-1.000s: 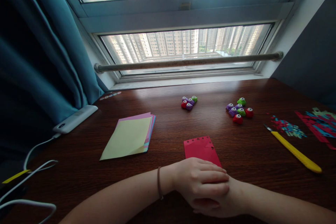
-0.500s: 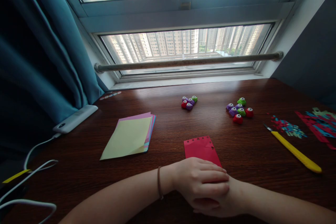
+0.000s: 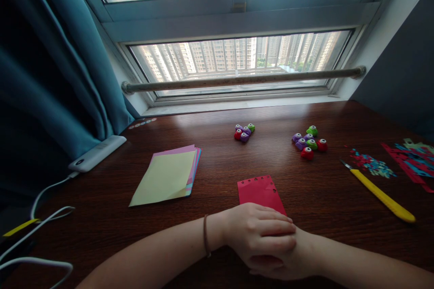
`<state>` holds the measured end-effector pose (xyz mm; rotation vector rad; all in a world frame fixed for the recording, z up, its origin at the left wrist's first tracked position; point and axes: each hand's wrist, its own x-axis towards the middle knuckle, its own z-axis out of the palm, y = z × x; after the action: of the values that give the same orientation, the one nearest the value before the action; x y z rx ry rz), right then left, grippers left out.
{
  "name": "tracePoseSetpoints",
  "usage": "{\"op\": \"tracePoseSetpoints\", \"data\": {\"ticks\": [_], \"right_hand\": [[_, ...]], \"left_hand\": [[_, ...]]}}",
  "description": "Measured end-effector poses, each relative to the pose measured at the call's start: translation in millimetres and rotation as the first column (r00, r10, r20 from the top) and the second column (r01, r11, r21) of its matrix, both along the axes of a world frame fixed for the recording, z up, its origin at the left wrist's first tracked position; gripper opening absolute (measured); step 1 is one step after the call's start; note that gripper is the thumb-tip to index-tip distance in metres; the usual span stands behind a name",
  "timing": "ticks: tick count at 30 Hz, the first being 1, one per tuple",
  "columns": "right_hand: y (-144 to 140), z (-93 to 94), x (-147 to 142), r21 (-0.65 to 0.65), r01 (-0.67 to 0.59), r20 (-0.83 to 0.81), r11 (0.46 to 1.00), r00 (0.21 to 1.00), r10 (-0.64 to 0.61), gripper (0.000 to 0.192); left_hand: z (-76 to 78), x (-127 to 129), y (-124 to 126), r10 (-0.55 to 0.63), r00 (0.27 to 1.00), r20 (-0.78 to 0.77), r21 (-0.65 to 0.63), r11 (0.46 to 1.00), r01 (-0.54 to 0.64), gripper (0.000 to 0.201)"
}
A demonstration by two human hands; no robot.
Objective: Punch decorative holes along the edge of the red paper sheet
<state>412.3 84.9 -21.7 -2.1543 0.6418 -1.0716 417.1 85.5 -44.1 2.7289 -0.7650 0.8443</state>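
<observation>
My left hand (image 3: 261,230) lies across my right hand (image 3: 298,253), its fingers closed over the back of it. Most of the right hand's fingers are hidden beneath, and I cannot make out what they hold, if anything. A red sheet of paper (image 3: 259,194) sticks out from under both hands. Small shaped holes run along its top edge and down its upper right side. Past the paper stand two groups of small craft punches in purple, green and red, one group in the middle (image 3: 244,137) and one to the right (image 3: 301,144).
A stack of coloured paper (image 3: 166,176) lies to the left. On the right are a yellow-handled craft knife (image 3: 383,194), punched-out confetti (image 3: 373,165) and paper scraps (image 3: 415,160). A white device (image 3: 98,153) with a cable (image 3: 50,187) sits by the curtain (image 3: 68,67).
</observation>
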Motion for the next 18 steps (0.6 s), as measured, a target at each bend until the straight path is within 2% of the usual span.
{"op": "tracePoseSetpoints", "data": {"ticks": [2, 9, 14, 18], "right_hand": [[1, -0.3, -1, 0.014, -0.013, 0.038, 1.0, 0.999, 0.013, 0.033], [-1, -13.7, 4, 0.044, -0.024, 0.002, 0.999, 1.0, 0.024, 0.031], [1, -7.1, -1, 0.051, -0.038, -0.018, 0.998, 0.999, 0.039, 0.033], [-2, -9.9, -2, -0.005, -0.08, -0.014, 0.997, 0.997, 0.08, 0.03]], "left_hand": [[0.4, 0, 0, -0.006, 1.0, 0.026, -0.016, 1.0, 0.006, 0.04], [0.7, 1, -1, -0.026, 0.998, 0.057, -0.052, 0.998, 0.029, 0.047], [1.7, 1, -1, -0.02, 0.998, 0.054, -0.039, 0.999, 0.022, 0.044], [2.0, 1, -1, -0.019, 0.999, 0.045, -0.035, 0.999, 0.021, 0.047]]}}
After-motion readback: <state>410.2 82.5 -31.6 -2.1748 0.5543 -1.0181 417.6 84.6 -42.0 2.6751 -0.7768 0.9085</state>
